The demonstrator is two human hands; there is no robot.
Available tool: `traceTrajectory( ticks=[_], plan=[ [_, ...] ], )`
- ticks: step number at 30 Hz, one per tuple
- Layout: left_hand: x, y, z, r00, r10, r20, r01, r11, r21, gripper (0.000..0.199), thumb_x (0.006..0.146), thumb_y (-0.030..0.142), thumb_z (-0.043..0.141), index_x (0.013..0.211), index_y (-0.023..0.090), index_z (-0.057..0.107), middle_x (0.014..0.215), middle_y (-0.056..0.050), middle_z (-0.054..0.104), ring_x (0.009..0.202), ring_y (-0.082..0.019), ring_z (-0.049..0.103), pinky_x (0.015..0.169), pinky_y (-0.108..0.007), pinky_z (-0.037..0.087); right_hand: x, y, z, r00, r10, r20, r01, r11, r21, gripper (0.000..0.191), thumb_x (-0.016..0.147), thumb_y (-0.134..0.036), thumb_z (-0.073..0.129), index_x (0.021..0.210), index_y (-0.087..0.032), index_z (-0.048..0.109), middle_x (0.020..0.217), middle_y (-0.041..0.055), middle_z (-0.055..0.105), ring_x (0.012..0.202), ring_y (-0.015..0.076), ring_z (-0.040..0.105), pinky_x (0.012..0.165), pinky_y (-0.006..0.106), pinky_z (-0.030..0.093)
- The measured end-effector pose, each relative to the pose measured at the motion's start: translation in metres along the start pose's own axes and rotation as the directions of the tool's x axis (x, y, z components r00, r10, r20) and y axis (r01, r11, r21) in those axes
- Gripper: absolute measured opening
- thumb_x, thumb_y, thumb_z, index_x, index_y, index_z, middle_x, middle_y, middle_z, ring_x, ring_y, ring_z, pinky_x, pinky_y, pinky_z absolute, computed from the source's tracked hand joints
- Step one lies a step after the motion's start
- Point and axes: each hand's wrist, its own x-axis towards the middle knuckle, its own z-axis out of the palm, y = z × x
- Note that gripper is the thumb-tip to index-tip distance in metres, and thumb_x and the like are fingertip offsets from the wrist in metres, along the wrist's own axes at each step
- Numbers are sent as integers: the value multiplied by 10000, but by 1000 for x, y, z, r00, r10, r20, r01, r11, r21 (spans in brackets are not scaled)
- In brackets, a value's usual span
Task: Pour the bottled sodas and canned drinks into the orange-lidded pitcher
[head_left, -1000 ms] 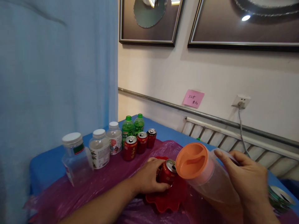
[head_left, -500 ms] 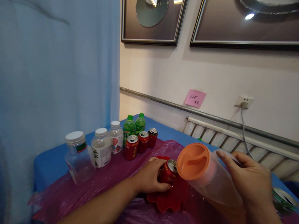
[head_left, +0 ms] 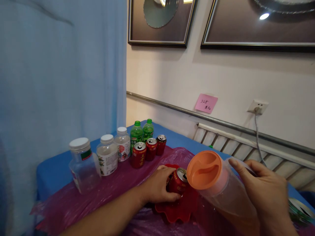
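My left hand (head_left: 163, 185) is closed around an opened red drink can (head_left: 177, 183), which leans slightly over a red scalloped dish (head_left: 173, 211). By its handle, my right hand (head_left: 263, 190) grips a clear plastic pitcher (head_left: 236, 200) with an orange lid (head_left: 204, 169). The pitcher is tilted toward the can, its lid edge close beside the can's top, and brownish liquid shows inside it. Whether liquid is flowing between them I cannot make out.
Clear jars with white lids (head_left: 107, 155), green bottles (head_left: 136, 132) and red cans (head_left: 139, 155) stand behind on purple plastic sheeting (head_left: 118, 196) over a blue cloth (head_left: 51, 173). A green can (head_left: 301, 209) stands at right. A radiator (head_left: 228, 144) lines the wall.
Almost nothing differs. Both hands keep their holds on the can and the pitcher, and the whole view has shifted very slightly.
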Motion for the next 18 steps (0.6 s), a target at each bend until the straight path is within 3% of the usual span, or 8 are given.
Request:
traceTrajectory(
  ticks=[18],
  plan=[
    [0, -1, 0, 1000, -20, 4, 20, 1000, 1, 643, 645, 422, 847, 1240, 287, 644, 1158, -17, 724, 1066, -296, 630, 1035, -400, 397, 0, 1, 1, 999, 47, 18, -47, 999, -8, 599, 727, -789, 603, 551, -220, 542, 526, -40, 385, 556, 139, 414, 501, 257, 305]
  ],
)
